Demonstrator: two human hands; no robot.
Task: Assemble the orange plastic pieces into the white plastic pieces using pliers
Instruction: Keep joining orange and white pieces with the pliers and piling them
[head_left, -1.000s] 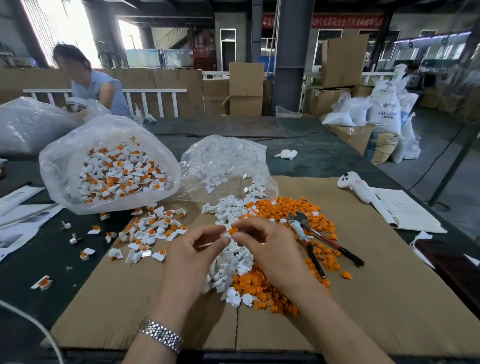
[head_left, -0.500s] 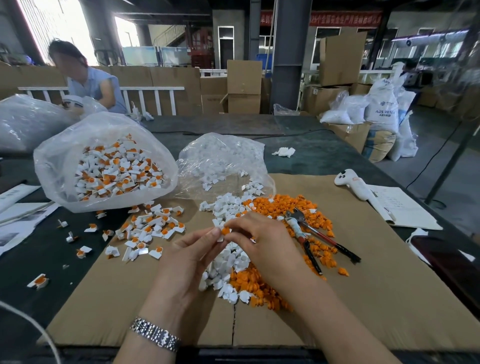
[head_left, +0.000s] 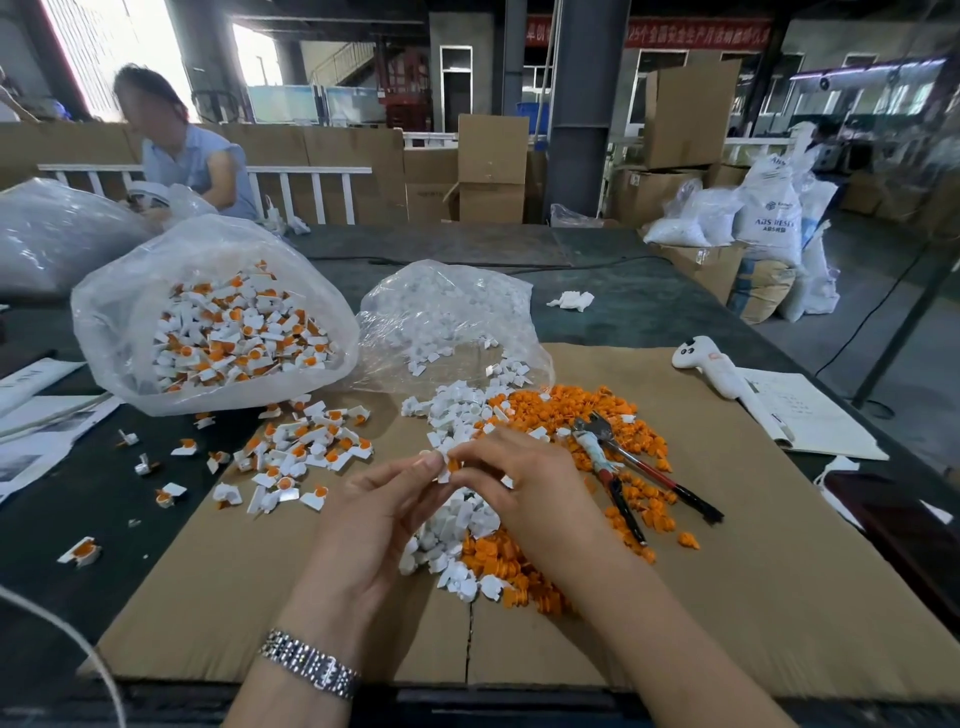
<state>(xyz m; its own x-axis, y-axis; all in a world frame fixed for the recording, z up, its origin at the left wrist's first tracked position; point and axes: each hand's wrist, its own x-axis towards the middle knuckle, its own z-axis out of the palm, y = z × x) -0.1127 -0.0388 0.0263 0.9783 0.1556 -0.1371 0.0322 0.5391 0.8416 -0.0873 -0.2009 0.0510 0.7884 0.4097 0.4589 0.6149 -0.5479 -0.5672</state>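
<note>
Between both fingertips, left hand (head_left: 374, 514) and right hand (head_left: 524, 483) pinch a white piece (head_left: 444, 470).

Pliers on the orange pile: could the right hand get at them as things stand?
Probably yes, once freed. The pliers lie uncovered just beside the right hand, handles toward the person, but it and the left hand pinch a small piece.

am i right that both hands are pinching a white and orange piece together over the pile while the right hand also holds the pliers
Not quite. The head view shows the pliers lying untouched on the orange pieces, right of the right hand. The rest holds: the left hand and right hand pinch a white and orange piece over the pile.
</note>
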